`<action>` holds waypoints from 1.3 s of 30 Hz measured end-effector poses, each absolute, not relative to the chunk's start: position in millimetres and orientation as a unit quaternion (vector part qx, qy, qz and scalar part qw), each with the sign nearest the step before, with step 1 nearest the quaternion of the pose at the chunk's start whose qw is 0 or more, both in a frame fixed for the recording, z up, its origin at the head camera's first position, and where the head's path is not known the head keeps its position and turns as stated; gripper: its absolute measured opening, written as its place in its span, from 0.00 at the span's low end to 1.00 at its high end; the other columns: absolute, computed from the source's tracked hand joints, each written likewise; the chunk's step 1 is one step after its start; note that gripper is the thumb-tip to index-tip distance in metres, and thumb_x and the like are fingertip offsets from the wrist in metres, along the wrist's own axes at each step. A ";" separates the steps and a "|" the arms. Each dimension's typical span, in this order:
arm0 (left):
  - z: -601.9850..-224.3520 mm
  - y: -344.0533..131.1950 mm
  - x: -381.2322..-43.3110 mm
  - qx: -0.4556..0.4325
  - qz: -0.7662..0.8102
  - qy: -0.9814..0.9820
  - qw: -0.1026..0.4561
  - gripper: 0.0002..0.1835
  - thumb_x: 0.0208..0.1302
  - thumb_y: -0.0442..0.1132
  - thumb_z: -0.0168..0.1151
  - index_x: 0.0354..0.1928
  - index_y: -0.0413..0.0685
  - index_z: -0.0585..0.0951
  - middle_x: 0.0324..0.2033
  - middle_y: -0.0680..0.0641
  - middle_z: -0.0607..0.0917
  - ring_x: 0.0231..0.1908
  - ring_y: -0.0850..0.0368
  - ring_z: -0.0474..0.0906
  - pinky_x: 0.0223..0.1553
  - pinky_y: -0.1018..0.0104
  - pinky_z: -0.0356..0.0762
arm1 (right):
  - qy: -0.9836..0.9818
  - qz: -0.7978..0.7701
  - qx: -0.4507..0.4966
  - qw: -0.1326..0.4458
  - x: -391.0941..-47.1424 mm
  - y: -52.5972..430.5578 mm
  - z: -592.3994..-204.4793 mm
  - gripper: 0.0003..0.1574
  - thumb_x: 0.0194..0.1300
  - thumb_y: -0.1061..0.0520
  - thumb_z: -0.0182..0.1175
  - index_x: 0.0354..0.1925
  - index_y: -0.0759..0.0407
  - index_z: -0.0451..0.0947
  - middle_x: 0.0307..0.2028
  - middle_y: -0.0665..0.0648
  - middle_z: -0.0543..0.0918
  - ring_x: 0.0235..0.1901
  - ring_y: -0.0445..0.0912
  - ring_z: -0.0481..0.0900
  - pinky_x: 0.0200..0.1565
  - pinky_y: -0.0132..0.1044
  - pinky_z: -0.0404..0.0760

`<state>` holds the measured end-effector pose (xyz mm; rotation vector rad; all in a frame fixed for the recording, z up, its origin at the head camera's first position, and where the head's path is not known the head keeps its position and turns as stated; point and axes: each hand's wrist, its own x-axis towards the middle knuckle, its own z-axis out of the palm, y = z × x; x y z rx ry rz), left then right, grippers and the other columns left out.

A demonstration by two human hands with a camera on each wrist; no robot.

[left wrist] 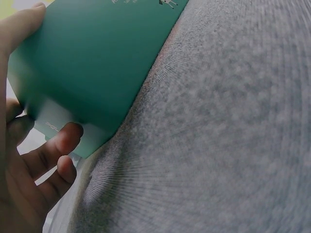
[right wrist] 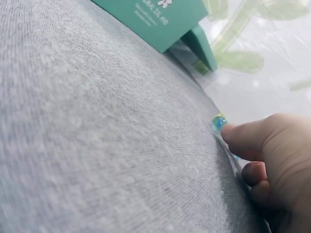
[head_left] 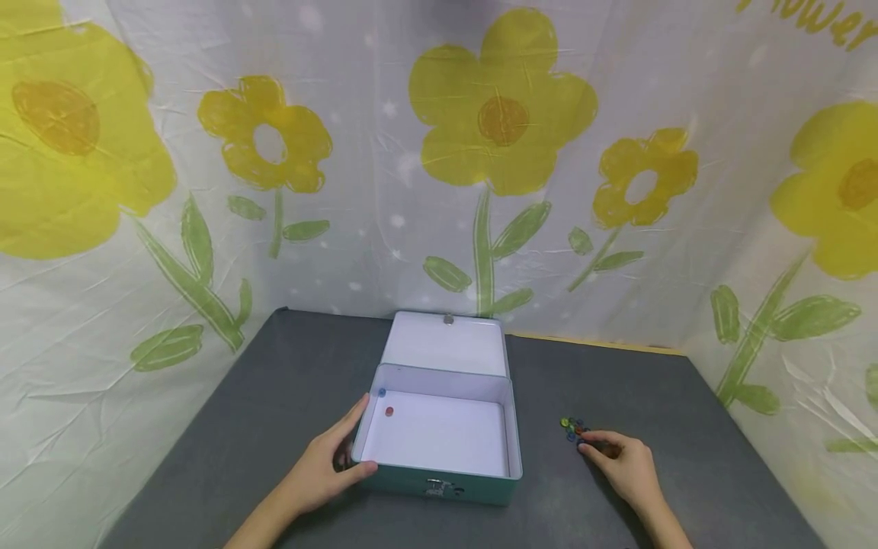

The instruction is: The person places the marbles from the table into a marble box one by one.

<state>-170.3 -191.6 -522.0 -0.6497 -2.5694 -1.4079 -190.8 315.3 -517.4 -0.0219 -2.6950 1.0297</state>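
Observation:
A green metal box (head_left: 439, 486) with a white inside stands on the dark table, its lid (head_left: 446, 343) folded back. Inside, at the left, lie a small blue bead (head_left: 382, 393) and a red bead (head_left: 389, 411). My left hand (head_left: 318, 467) holds the box by its left side, thumb on the front edge, index finger along the left rim. Right of the box sits a cluster of small shiny glass beads (head_left: 571, 427), blue, green and red. At its near edge my right hand (head_left: 626, 465) pinches a blue bead (right wrist: 219, 122) between thumb and index finger.
The grey tabletop (head_left: 288, 396) runs back to a white curtain (head_left: 363, 152) painted with yellow flowers. A metal latch (head_left: 436, 486) sits on the box's front, facing me. A yellow strip (head_left: 597, 342) lines the table's back edge.

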 end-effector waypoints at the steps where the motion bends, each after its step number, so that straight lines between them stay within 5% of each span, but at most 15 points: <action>1: -522.1 -191.7 -170.3 -0.216 -0.468 -0.854 0.071 0.51 0.63 0.47 0.77 0.84 0.51 0.60 0.63 0.40 0.76 0.30 0.69 0.68 0.31 0.71 0.72 | -0.926 0.355 -0.011 0.127 -190.8 315.1 -517.5 0.12 0.63 0.61 0.77 0.46 0.59 0.92 0.29 0.53 0.90 0.17 0.39 0.75 0.22 0.33 0.70; 20: -522.5 -194.0 -169.9 -0.215 -0.465 -0.856 0.076 0.51 0.63 0.47 0.78 0.84 0.49 0.61 0.63 0.39 0.77 0.30 0.68 0.68 0.31 0.70 0.72 | -0.895 0.417 -0.042 0.150 -186.8 310.7 -510.8 0.14 0.66 0.55 0.76 0.47 0.61 0.91 0.31 0.55 0.90 0.20 0.39 0.75 0.23 0.34 0.72; 31: -524.9 -194.4 -167.8 -0.227 -0.468 -0.851 0.076 0.51 0.63 0.47 0.78 0.83 0.47 0.61 0.65 0.37 0.76 0.30 0.69 0.68 0.31 0.70 0.72 | -0.863 0.474 -0.059 0.164 -175.6 308.0 -495.2 0.15 0.66 0.55 0.76 0.49 0.62 0.90 0.17 0.50 0.75 0.16 0.40 0.65 0.21 0.34 0.68; 39: -524.1 -192.8 -172.8 -0.227 -0.461 -0.853 0.088 0.52 0.63 0.49 0.78 0.84 0.49 0.61 0.64 0.40 0.77 0.30 0.68 0.68 0.31 0.71 0.72 | -0.864 0.474 -0.051 0.165 -185.8 308.2 -492.1 0.16 0.67 0.54 0.75 0.49 0.61 0.91 0.22 0.59 0.82 0.18 0.39 0.66 0.21 0.34 0.68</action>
